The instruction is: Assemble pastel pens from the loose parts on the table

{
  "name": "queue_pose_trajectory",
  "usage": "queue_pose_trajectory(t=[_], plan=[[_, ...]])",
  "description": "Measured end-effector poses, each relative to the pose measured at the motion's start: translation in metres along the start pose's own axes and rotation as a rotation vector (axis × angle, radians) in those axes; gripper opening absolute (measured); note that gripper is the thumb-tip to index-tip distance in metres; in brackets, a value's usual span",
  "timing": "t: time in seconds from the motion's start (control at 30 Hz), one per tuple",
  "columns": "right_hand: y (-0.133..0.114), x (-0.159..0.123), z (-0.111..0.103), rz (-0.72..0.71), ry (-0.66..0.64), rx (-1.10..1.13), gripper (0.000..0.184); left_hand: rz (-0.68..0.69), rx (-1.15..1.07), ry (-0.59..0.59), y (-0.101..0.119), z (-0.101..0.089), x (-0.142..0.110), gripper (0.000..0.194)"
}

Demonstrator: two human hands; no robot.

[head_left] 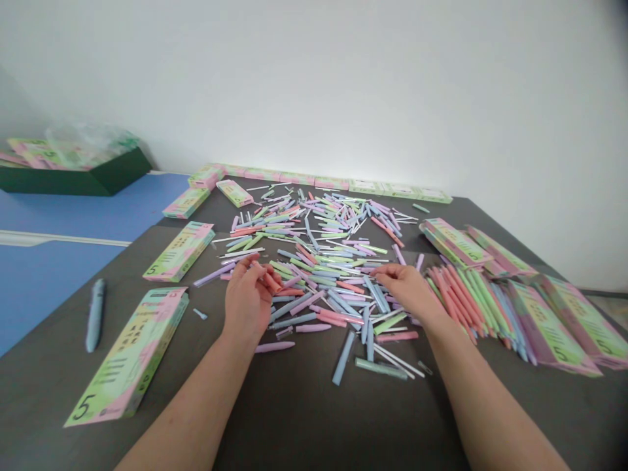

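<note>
So you've got your left hand (pixel 248 301) half curled, fingers closed around what look like a couple of pink pen barrels (pixel 271 282); that's at the near left edge of the big pile of pastel pen parts (pixel 314 261), which is spread across the middle of the dark table (pixel 294 418); your right hand (pixel 406 290) is palm down and loosely open over the pile's right side, fingers reaching toward some blue barrels (pixel 375 294), though I can't tell if it's got hold of anything; on your right there's a fanned row of sorted pink, green and blue pens (pixel 471 307), tucked in among the green-and-pink boxes (pixel 549 320); more boxes line the far table edge (pixel 328 182); to your left, two boxes lie flat (pixel 128 356), with a finished blue pen (pixel 95 315) just beside the nearer one; beyond the table, a dark green tray (pixel 73 175) holding more boxes sits on a blue surface (pixel 49 288).
</note>
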State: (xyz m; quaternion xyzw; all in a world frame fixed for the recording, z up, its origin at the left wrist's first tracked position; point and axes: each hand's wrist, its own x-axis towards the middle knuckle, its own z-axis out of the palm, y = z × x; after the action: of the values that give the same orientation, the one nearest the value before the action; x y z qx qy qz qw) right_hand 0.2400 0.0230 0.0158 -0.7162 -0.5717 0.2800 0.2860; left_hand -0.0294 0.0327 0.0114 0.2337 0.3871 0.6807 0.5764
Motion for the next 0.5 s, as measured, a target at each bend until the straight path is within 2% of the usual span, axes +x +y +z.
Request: queue_pose_trajectory(t=[0.13, 0.3, 0.5], plan=[[0.005, 0.001, 0.000, -0.087, -0.165, -0.317, 0.028, 0.026, -0.020, 0.009, 0.004, 0.000, 0.002, 0.028], [0.013, 0.003, 0.010, -0.191, -0.118, -0.574, 0.026, 0.063, -0.069, 0.070, 0.011, -0.002, 0.006, 0.029], [0.012, 0.003, 0.017, -0.205, -0.117, -0.608, 0.019, 0.074, -0.060, 0.097, 0.014, -0.003, 0.009, 0.029]])
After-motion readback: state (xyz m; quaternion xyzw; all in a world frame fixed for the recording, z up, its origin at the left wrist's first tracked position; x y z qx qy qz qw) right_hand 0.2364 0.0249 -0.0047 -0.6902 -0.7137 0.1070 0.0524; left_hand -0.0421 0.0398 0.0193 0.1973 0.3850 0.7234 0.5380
